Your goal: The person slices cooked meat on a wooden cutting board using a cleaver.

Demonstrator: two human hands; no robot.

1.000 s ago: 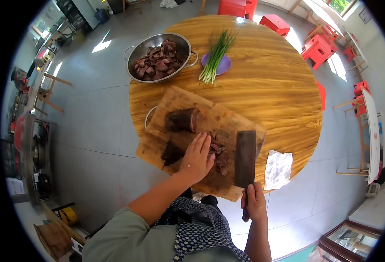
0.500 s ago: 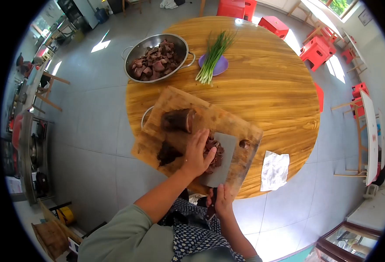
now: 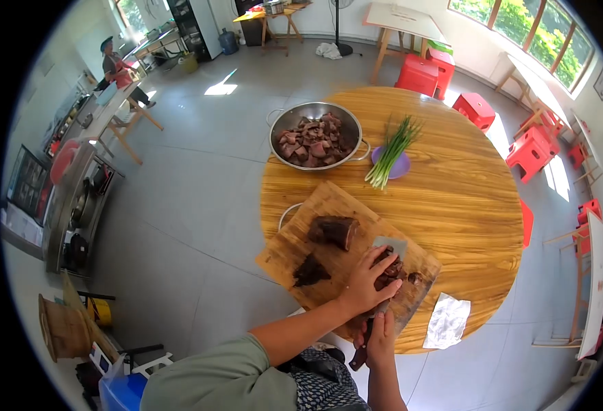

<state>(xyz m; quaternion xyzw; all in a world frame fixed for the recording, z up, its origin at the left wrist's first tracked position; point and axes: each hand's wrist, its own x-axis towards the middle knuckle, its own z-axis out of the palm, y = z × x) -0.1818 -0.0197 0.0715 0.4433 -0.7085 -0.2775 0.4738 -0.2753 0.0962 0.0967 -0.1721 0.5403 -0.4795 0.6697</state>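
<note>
My right hand (image 3: 380, 337) is wrapped round the dark handle of a cleaver (image 3: 399, 244), whose wide grey blade lies nearly flat over the cutting board (image 3: 288, 250). My left hand (image 3: 366, 284) rests with its fingers stretched over the cut dark meat pieces (image 3: 389, 270), which lie at the blade and cover much of it. Whether the pieces are fully on the blade is hidden by my fingers. Also on the board are a large dark meat chunk (image 3: 334, 231), a darker piece (image 3: 310, 271) to the left and a small round piece (image 3: 415, 278) near the right edge.
A two-handled steel bowl (image 3: 356, 137) of meat chunks stands at the table's far left. Spring onions (image 3: 394, 152) lie across a purple plate (image 3: 401, 166). A crumpled white paper (image 3: 448, 320) sits near the right edge. Another person (image 3: 115, 68) stands far back left.
The view has tilted up and shifted left. The blade, earlier largely exposed to the right of the meat, is now mostly covered by the meat and my left hand.
</note>
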